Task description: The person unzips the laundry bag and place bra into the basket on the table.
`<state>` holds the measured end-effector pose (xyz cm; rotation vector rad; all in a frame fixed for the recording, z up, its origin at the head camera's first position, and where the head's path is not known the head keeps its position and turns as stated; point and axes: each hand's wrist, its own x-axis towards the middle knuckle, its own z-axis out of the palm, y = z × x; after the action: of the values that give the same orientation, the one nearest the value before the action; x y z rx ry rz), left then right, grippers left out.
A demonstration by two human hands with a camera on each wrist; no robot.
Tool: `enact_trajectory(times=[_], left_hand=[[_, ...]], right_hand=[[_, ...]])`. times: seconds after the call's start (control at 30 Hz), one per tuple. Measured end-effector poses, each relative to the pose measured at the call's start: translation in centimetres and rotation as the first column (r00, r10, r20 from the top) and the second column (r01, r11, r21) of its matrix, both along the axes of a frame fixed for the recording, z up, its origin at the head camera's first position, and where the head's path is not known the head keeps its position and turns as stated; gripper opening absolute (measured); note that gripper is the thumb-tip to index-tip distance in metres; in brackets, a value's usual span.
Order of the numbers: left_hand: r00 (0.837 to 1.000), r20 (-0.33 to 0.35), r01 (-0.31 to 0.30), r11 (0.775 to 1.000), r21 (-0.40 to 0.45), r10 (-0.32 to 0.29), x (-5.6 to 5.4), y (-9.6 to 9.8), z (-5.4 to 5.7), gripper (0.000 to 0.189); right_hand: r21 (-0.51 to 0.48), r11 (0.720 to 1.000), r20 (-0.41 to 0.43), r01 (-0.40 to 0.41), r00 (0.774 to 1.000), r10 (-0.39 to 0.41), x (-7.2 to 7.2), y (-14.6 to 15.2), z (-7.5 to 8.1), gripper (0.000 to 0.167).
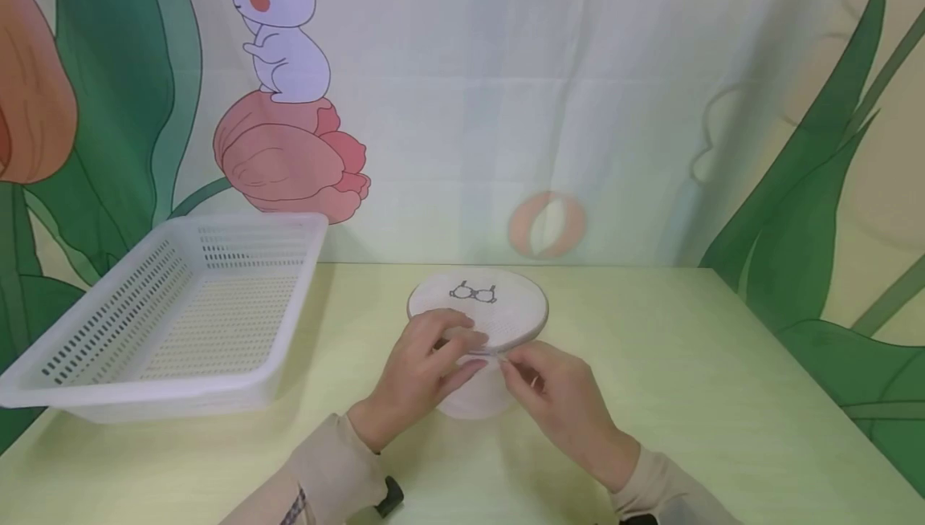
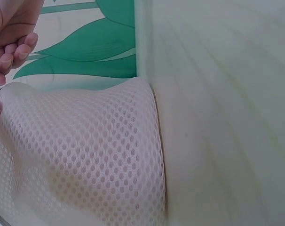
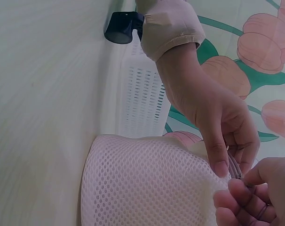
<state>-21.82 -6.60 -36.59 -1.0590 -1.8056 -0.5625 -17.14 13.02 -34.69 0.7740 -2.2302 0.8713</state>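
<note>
A white mesh laundry bag (image 1: 522, 310) stands upright on the table, its round lid printed with a small bra outline. My left hand (image 1: 417, 366) grips the near edge of the lid, with fingertips over the top and the thumb below. From the other side, my right hand (image 1: 567, 398) pinches at the bag's zipper edge between thumb and forefinger. In the right wrist view, a grey zipper band (image 3: 233, 165) runs between the two hands. The honeycomb mesh side (image 2: 98, 136) fills much of the left wrist view. The pinching fingertips cover the zipper pull.
To the left, a white perforated plastic basket (image 1: 188, 406) sits on the pale yellow table (image 1: 694, 396). Behind the table hangs a cloth backdrop (image 1: 448, 107) printed with a rabbit, tulips and leaves. A black device (image 1: 390, 497) is on the left wrist.
</note>
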Motion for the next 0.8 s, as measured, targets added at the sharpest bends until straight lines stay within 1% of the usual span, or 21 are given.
enact_trajectory(times=[0.2,0.33,0.43,0.53,0.8], left_hand=[[1.0,-0.031,-0.006,1.0,0.002,0.006,-0.3,-0.3,-0.6,0.018],[1.0,-0.027,0.001,1.0,0.006,0.0,-0.4,-0.4,-0.9,0.016],[1.0,-0.013,0.005,1.0,0.008,-0.005,-0.3,-0.5,-0.9,0.018],[1.0,-0.016,0.003,1.0,0.004,-0.003,-0.4,-0.6,-0.9,0.02],[0.999,-0.036,-0.007,1.0,-0.004,0.007,-0.7,-0.8,-1.0,0.023]], right_hand=[[0.01,1.0,-0.004,-0.02,1.0,0.02,-0.2,-0.2,-0.4,0.008],[0.001,0.999,-0.024,-0.037,0.999,0.037,-0.2,-0.3,-0.9,0.009],[-0.008,0.999,-0.047,-0.051,0.998,0.051,-0.3,-0.4,-1.1,0.009],[-0.014,0.999,-0.061,-0.05,0.997,0.049,-0.3,-0.4,-1.1,0.01],[-0.029,0.999,-0.051,-0.04,0.998,0.038,-0.4,-0.6,-1.2,0.012]])
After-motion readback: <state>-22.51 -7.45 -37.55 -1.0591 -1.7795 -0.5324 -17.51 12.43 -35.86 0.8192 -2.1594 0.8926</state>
